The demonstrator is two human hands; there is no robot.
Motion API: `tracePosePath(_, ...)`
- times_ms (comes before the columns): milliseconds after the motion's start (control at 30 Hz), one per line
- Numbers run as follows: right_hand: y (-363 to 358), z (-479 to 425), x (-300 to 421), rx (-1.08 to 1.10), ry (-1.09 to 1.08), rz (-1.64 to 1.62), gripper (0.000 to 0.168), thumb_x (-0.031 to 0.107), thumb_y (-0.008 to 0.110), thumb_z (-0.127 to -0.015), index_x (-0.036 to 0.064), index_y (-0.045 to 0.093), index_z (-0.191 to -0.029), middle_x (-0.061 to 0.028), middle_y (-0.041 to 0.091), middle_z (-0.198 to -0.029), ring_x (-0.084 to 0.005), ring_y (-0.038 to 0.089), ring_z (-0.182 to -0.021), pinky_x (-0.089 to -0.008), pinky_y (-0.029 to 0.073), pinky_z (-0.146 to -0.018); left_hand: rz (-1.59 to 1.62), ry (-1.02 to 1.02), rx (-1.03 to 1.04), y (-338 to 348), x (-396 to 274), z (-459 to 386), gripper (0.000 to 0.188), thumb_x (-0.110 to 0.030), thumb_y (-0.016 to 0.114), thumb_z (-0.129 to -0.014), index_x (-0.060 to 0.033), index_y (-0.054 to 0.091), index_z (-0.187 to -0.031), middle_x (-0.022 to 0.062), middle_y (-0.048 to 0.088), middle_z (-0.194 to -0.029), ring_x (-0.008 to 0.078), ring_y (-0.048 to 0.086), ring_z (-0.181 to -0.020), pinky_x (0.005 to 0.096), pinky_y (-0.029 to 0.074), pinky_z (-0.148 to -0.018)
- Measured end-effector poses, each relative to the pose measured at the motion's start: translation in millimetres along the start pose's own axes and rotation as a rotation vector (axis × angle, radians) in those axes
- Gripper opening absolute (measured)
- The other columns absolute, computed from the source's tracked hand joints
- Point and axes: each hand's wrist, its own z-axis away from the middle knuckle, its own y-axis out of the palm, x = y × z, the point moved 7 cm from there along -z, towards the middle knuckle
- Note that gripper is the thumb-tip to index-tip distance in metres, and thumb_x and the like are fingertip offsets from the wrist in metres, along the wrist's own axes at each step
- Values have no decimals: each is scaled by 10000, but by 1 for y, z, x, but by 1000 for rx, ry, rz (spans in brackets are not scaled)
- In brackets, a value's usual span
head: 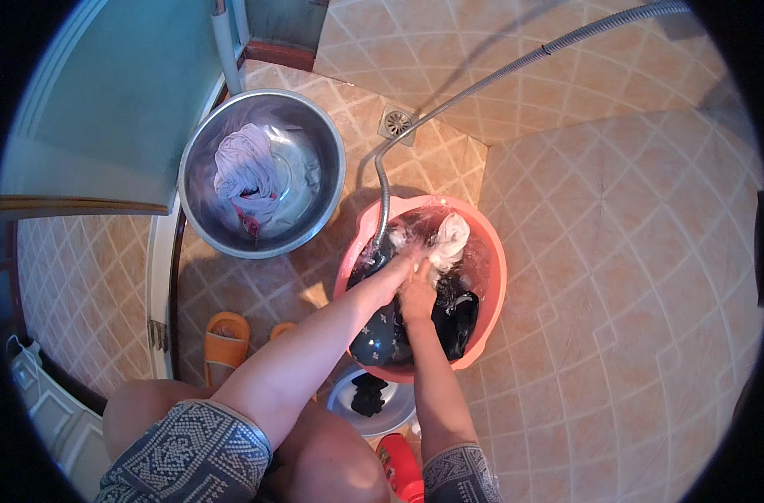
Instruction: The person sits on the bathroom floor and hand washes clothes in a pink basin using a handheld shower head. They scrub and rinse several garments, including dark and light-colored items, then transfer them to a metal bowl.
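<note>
Both my hands are in a pink plastic basin (pixel 497 276) with water splashing in it. My left hand (pixel 406 267), blurred by motion and spray, is closed at the lower end of a bunched white cloth (pixel 451 237). Just below it, my right hand (pixel 418 294) grips the same cloth, its fingers partly hidden in the folds. Dark wet fabric (pixel 454 324) lies under my wrists. A dark garment with small pale motifs (pixel 372 336) bulges at the basin's near left. Over the left rim hangs a metal shower hose (pixel 383 188), its end hidden among the clothes.
A steel basin (pixel 325 135) holding a twisted pale garment (pixel 247 166) stands at upper left. A floor drain (pixel 397 123) lies beneath the hose. Nearer me are a small pale basin (pixel 394 424) with black cloth (pixel 368 395), a red bottle (pixel 399 465) and orange slippers (pixel 226 339). Tiled wall (pixel 608 251) bounds the right.
</note>
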Motion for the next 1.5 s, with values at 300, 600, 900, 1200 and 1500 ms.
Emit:
tracePosePath(300,-32,-24,-65,-252,46,-874,292,231,533,-927,41,645,-1119,-113,650,-1119,-271,619,-967,-365,493,-816,353,-92,-93,9,7,52,574,-476,646,-869,-284,416,-1358,-29,463,-1325,234,401,-1208,474,337,-960)
tracePosePath(600,-167,198,53,-364,-227,-1164,271,282,545,-940,18,590,-903,-59,568,-876,-150,538,-812,-280,417,-742,634,-28,113,21,-1,44,719,-462,703,-833,-286,289,-1394,64,518,-1180,235,559,-1016,424,516,-778)
tracePosePath(900,-107,197,89,-625,-337,-340,372,191,743,-754,75,609,-1081,-143,479,-998,-328,445,-965,-424,382,-851,559,7,478,52,-11,79,196,-282,658,-900,-132,574,-994,-2,593,-779,124,597,-641,266,482,-492)
tracePosePath(1200,-153,114,31,-791,-117,-651,260,177,608,-861,-1,529,-689,-36,513,-598,-106,477,-582,-310,391,-510,669,-73,279,75,-8,98,72,-191,580,-915,-124,599,-900,22,630,-808,129,610,-639,283,529,-588)
tracePosePath(1500,-136,39,-101,-406,279,-1792,506,457,464,-958,14,560,-1182,-126,638,-1109,-253,635,-997,-389,513,-878,325,121,189,64,-65,113,650,-431,603,-905,-60,391,-1395,127,483,-1353,208,488,-1229,338,375,-1016)
